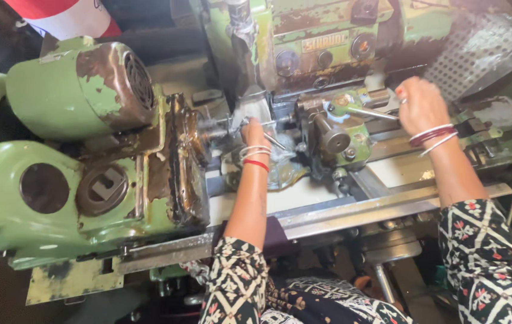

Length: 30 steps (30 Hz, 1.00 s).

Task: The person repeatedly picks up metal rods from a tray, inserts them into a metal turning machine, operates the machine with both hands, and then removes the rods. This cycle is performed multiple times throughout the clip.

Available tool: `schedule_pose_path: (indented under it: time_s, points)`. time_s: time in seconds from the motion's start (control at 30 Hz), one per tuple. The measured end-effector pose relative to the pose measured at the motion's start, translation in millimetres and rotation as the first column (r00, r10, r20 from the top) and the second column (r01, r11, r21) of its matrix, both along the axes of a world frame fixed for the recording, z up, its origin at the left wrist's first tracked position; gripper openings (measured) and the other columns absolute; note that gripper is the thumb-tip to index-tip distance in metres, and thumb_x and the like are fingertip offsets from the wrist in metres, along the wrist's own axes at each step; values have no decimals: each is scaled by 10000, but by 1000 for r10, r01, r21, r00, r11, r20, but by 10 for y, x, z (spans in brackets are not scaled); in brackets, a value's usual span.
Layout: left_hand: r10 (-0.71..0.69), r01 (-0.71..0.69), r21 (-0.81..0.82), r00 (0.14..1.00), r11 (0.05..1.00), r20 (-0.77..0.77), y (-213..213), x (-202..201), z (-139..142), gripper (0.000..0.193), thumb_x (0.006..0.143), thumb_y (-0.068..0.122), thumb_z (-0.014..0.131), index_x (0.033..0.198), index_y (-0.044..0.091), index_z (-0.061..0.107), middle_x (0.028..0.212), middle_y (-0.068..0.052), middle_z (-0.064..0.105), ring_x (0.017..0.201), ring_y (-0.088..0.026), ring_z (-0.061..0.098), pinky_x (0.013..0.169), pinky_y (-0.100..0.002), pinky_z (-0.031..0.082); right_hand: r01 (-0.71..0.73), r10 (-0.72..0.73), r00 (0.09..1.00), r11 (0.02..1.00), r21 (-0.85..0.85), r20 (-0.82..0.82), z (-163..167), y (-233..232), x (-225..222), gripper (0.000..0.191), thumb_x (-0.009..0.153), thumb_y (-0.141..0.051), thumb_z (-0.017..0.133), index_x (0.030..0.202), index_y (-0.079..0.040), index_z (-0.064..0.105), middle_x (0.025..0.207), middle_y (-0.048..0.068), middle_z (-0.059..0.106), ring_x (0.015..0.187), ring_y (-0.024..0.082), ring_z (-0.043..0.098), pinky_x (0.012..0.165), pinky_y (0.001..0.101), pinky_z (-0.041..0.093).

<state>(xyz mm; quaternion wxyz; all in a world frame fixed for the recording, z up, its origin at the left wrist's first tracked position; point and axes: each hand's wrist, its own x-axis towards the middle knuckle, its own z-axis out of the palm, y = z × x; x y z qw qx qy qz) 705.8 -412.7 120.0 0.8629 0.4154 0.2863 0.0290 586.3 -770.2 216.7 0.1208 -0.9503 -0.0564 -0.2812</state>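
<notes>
- Patterned black-and-white sleeves [235, 282] along the lower edge, nearest the lens.
- Left hand [254, 132], centre frame, bangled wrist, reaches toward the chuck [208, 129]; fingers curled round a small shiny metal workpiece [232, 123], hard to make out.
- Right hand [419, 105], upper right, fingers closed on a slim steel lever [367, 112] of the tool post [334, 129].
- Lathe [88, 180]: green cast body, paint chipped, oily brown rust patches; bare steel bed rails [352, 210].
- Ribbed motor housing [88, 84], upper left.
- Workpiece tip hidden behind fingers.
</notes>
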Motion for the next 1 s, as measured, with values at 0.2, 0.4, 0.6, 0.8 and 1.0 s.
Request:
schedule_pose_path:
  time_s: [0.2, 0.4, 0.6, 0.8, 1.0]
  points:
    - [278, -287, 214, 958, 934, 70, -259, -9, -31, 338, 996, 261, 565, 1073, -64, 618, 940, -114, 666, 772, -211, 606, 704, -376, 525, 40, -31, 992, 997, 67, -121, -573, 2, 43, 162, 1032, -163, 553, 1035, -30, 645, 997, 268, 651, 940, 511, 610, 826, 606, 472]
    - [293, -306, 66, 943, 950, 157, -188, 51, -78, 338, 988, 275, 591, 1176, -6, 616, 1035, -78, 653, 856, -186, 576, 775, -336, 476, 162, -132, 970, 977, 139, -203, -743, -120, 18, 214, 1090, -214, 525, 1141, -48, 650, 1089, 289, 637, 979, 519, 607, 857, 607, 471]
    - [285, -305, 176, 950, 936, 131, -170, 6, -121, 403, 979, 282, 635, 1076, -104, 694, 991, -131, 677, 843, -200, 553, 798, -375, 478, 140, -105, 948, 985, 96, -302, -678, -250, 84, 262, 1079, -248, 517, 1134, -31, 653, 1066, 298, 650, 995, 514, 616, 880, 590, 479]
    - [324, -346, 139, 933, 928, 156, 35, 70, -136, 435, 957, 314, 671, 1082, -102, 681, 1083, -132, 714, 935, -210, 608, 904, -358, 487, 236, -228, 856, 971, -41, -464, -552, -104, 2, 410, 1120, -371, 447, 1114, -35, 683, 1044, 295, 700, 982, 517, 661, 897, 600, 515]
    - [420, -425, -9, 893, 905, 163, 28, 147, -363, 440, 939, 306, 705, 1199, -43, 645, 1228, -133, 681, 1041, -225, 620, 962, -371, 470, 325, -325, 820, 942, -84, -470, -663, -8, -129, 421, 1097, -378, 463, 1075, -19, 683, 1042, 317, 687, 952, 538, 648, 853, 627, 503]
